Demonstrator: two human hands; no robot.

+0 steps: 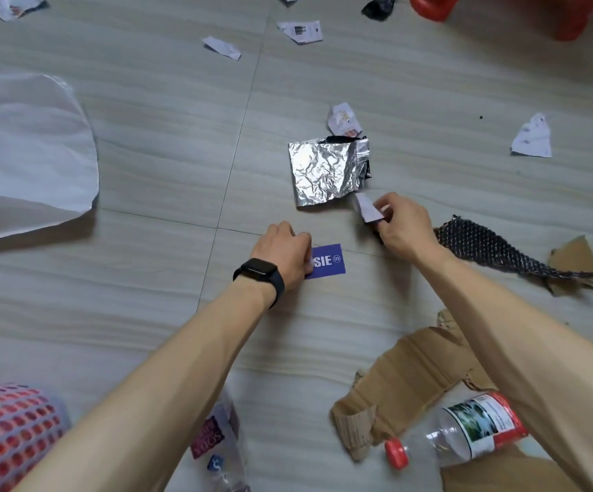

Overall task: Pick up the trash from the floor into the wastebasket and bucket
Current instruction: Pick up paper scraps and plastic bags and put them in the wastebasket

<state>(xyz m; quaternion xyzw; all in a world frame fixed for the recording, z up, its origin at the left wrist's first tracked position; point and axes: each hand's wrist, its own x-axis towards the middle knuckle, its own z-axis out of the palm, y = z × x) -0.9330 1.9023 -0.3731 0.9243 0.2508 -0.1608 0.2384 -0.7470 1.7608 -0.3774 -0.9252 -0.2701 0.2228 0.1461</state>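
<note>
Crouching over a littered floor [145, 165], a person's left hand [284, 253] closes its grip on the edge of a blue card [327, 261] at centre, probably prying it off the tile. The right hand [405, 225] has its grip pinched on a paper scrap [367, 209] just below a foil wrapper [327, 170]. Bare floor leads to the red wastebasket [3, 438] at lower left; cardboard [405, 385] and a bottle [465, 431] crowd the lower right.

Single head-worn wide-angle view, facing steeply down at the floor [145, 165], left hand [282, 255] and right hand [405, 227] close below

Bare forearms [167, 371], a black square-faced smartwatch [257, 270] on a dark band [279, 290] around the left wrist.
</note>
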